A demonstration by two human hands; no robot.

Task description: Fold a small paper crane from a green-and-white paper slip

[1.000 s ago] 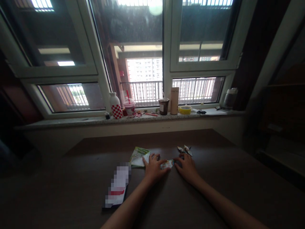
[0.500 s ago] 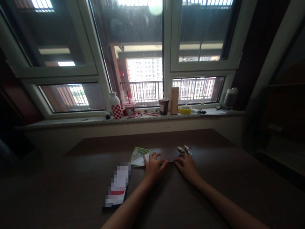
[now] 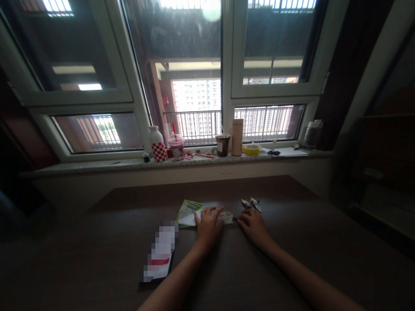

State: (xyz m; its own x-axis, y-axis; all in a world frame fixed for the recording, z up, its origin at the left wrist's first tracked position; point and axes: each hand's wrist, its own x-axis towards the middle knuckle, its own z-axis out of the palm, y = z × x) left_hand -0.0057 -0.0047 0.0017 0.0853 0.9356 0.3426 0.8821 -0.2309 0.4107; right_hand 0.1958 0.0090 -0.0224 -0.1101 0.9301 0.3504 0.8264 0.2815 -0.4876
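A small printed paper strip (image 3: 227, 217) lies on the table between my hands. My left hand (image 3: 208, 224) rests at its left end, fingers spread and thumb apart, partly covering it. At the other end, the fingertips of my right hand (image 3: 254, 224) are closed together on the strip's dark tip. Just beyond the right hand sit small crumpled paper pieces (image 3: 255, 203), white with coloured patches. A green and white leaflet or packet (image 3: 187, 211) lies left of my left hand, partly behind its fingers.
A blurred-out flat object with a dark edge (image 3: 162, 255) lies beside my left forearm on the brown table (image 3: 129, 224). On the windowsill (image 3: 129, 164) stand a checkered bottle (image 3: 158, 147), drink cups, a tan flask (image 3: 237, 138), yellow tape (image 3: 252, 150) and black-handled scissors (image 3: 274, 152).
The strip, seen nearly edge-on before, now shows its printed face lying flatter. My left hand has shifted slightly left and opened its fingers; the right hand has barely moved.
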